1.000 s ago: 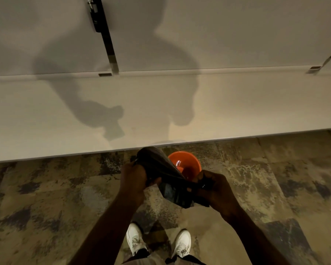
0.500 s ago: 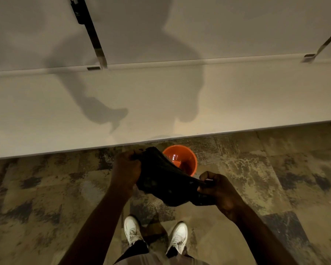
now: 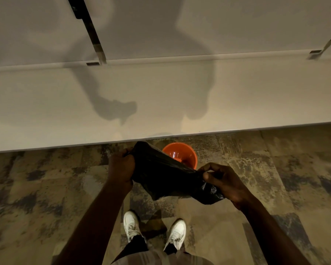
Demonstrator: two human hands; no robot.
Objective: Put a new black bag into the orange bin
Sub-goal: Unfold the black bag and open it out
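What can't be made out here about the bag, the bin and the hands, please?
Head view only:
- Orange bin: near side hidden by the black bag.
- Bag's mouth: lost in dark folds.
- Left hand fingertips: curled behind the bag.
- Right hand palm: faces away.

Both bare forearms extend forward and down, converging slightly. Left hand (image 3: 121, 166) is a closed fist, knuckles up, wrist bent a little downward. Right hand (image 3: 225, 183) sits lower and well apart from it, fingers (image 3: 211, 166) curled and thumb pressed toward them in a pinch.
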